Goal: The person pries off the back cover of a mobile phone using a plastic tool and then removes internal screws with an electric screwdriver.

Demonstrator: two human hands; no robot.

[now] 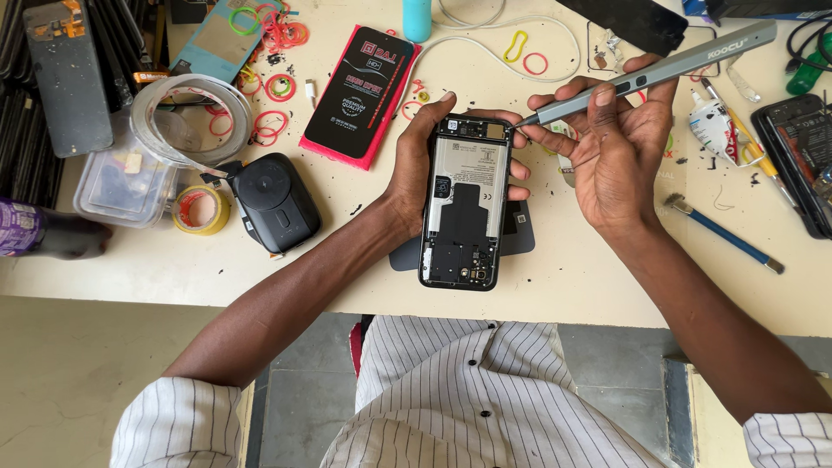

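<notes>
An opened smartphone (464, 204), its back cover off and the battery and black shielding exposed, is held upright over the pale worktable (563, 277) just above a dark repair mat (520, 227). It is gripped from the side by the left hand (425, 165), with the fingers curled round the top and far edge and the thumb laid along the near edge. A grey electric screwdriver (650, 71) is pinched by the right hand (615, 152) between thumb and forefinger, pen-fashion, while the remaining fingers are bent loosely beneath. The tip is pressed at the phone's upper right corner.

To the left, a black rounded device (277, 204) is seen beside a roll of yellow tape (201, 210) and a clear plastic box (121, 182). A red-edged screen protector packet (360, 94) lies behind the phone, with coloured rubber bands (277, 87) scattered near it. On the right, a blue-handled brush (728, 234), a glue tube (715, 126) and another opened phone (797, 160) are spread out, well apart from the work. Nothing lies between the hands and the phone.
</notes>
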